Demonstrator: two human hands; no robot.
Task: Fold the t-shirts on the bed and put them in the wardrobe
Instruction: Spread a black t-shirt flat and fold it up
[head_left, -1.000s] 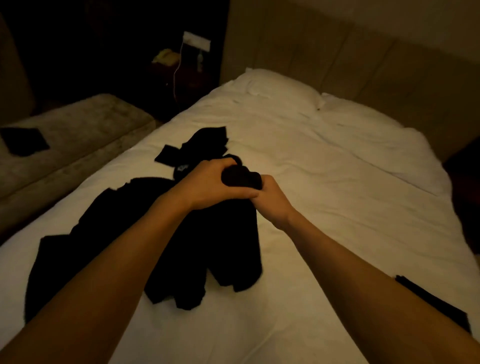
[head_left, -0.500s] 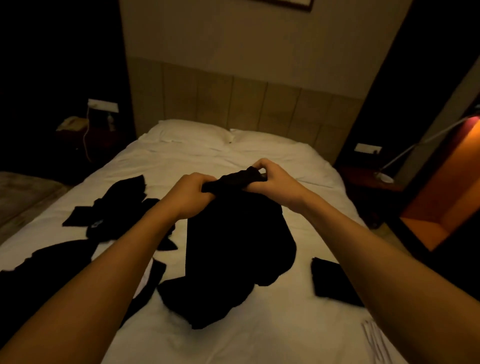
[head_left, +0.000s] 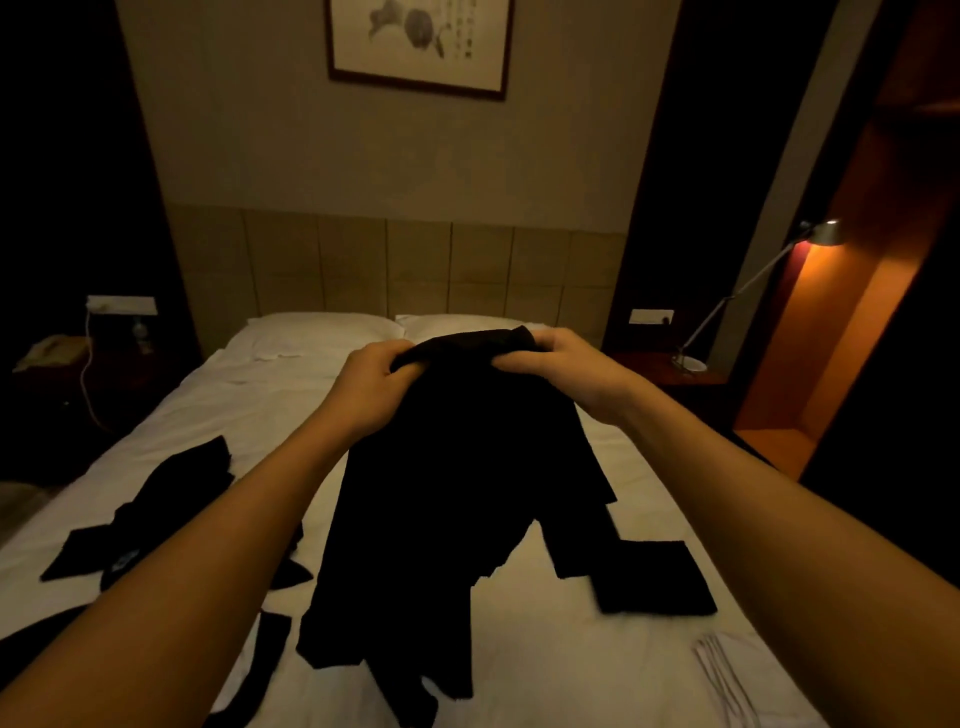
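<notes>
A black t-shirt (head_left: 441, 499) hangs in the air over the white bed (head_left: 545, 665), its lower end bunched on the sheet. My left hand (head_left: 371, 387) grips the shirt's top edge on the left, and my right hand (head_left: 566, 364) grips the same edge on the right, a short span of cloth stretched between them. Another black t-shirt (head_left: 156, 514) lies crumpled on the bed's left side. A folded black garment (head_left: 649, 577) lies flat on the bed to the right.
Two white pillows (head_left: 322, 332) lie against the padded headboard. A nightstand with a telephone (head_left: 49, 351) stands at the left. At the right, a desk lamp (head_left: 737, 296) lights an orange wooden recess (head_left: 831, 332). A framed picture (head_left: 418, 44) hangs above the bed.
My view has swung right and up toward the headboard. Both hands have lifted the black t-shirt higher and moved apart along its top edge.
</notes>
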